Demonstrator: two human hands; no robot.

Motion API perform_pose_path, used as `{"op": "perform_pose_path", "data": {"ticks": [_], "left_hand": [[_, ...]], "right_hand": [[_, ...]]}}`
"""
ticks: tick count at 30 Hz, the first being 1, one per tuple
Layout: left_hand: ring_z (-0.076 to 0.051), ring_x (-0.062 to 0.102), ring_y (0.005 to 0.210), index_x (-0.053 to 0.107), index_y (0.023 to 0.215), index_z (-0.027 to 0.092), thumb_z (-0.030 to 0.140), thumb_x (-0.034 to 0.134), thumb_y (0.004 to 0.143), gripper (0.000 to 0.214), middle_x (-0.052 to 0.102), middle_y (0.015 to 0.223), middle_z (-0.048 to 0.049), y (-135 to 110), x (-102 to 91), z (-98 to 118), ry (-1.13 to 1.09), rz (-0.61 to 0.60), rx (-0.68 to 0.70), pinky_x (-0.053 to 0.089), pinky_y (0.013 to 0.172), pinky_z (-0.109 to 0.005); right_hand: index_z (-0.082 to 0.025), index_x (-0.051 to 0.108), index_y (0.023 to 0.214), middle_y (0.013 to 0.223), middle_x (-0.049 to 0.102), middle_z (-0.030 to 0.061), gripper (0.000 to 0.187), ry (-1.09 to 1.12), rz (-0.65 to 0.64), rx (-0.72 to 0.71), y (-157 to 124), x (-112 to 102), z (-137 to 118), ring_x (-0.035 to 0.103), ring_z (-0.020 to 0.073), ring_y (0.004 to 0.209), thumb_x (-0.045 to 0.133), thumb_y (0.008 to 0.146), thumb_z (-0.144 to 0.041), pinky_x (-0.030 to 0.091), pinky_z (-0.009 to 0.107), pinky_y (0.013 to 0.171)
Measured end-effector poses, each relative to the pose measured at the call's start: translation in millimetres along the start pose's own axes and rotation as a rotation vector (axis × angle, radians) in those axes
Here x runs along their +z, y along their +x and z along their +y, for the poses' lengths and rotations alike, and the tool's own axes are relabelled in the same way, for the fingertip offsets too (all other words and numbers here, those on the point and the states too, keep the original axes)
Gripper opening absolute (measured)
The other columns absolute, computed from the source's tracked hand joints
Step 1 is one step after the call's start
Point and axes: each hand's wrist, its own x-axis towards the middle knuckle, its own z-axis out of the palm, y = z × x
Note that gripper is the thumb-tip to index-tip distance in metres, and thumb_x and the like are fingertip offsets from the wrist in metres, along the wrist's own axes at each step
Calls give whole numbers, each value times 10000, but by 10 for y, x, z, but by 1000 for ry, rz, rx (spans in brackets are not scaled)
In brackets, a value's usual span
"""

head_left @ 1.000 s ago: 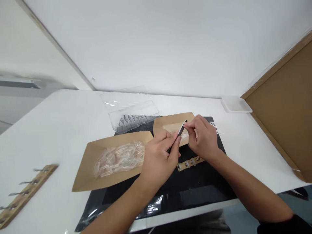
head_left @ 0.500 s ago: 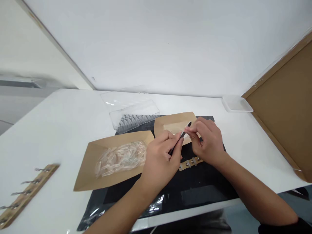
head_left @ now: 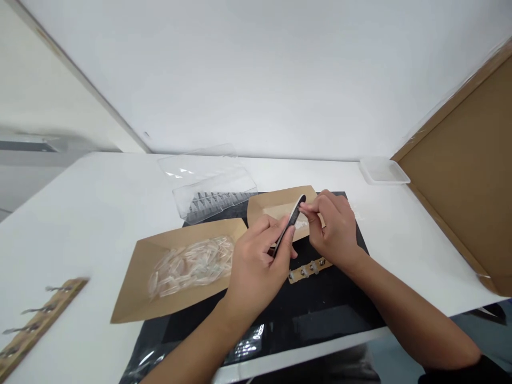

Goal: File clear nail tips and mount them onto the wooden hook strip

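Observation:
My left hand (head_left: 256, 266) grips a slim black nail file (head_left: 290, 224) near its lower end, and the file tilts up to the right. My right hand (head_left: 332, 229) pinches a small transparent false nail tip (head_left: 301, 218) against the file's upper end, though my fingers hide most of it. Under both hands lies a kraft paper tray (head_left: 280, 205). To the left, a second kraft tray (head_left: 132, 293) holds a heap of transparent nail tips (head_left: 192, 265). Just below my right hand, a wooden strip with metal clips (head_left: 310, 269) rests on the black mat (head_left: 320, 314).
A transparent plastic case (head_left: 214, 197) with dark triangular contents sits behind the trays on the white table (head_left: 100, 213). A second clip strip (head_left: 44, 314) lies at the left edge. A white tray (head_left: 384, 170) and a cardboard panel (head_left: 460, 176) stand at the right.
My hands and the file have shifted slightly down and left, and the file leans a little more. The whole scene has moved slightly in view with my head.

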Motion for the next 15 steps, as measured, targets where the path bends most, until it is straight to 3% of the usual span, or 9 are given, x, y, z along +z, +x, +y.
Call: {"op": "perform_pose_path", "data": {"ticks": [5, 10, 15], "left_hand": [[-104, 568, 584, 715, 657, 194, 265, 576, 1051, 423, 616, 702, -7, 7, -5, -29, -6, 6, -8, 422, 507, -235], [-96, 540, 560, 688, 603, 195, 249, 567, 1057, 473, 617, 707, -6, 0, -6, -10, 3, 6, 8, 433, 521, -243], [-108, 559, 584, 656, 589, 195, 228, 566, 1053, 474, 605, 694, -5, 4, -12, -27, 10, 18, 24, 459, 557, -248]], "right_hand": [[-231, 497, 831, 713, 579, -25, 250, 6, -97, -83, 7, -7, -13, 475, 152, 605, 550, 1059, -145, 327, 354, 681], [-231, 490, 812, 696, 562, -29, 268, -39, -26, -39, 49, -22, -18, 484, 148, 603, 552, 1062, -158, 325, 362, 699], [-232, 508, 816, 690, 563, -36, 253, -64, -107, -100, 43, -23, -28, 421, 146, 574, 541, 1051, -143, 308, 368, 693]]}}
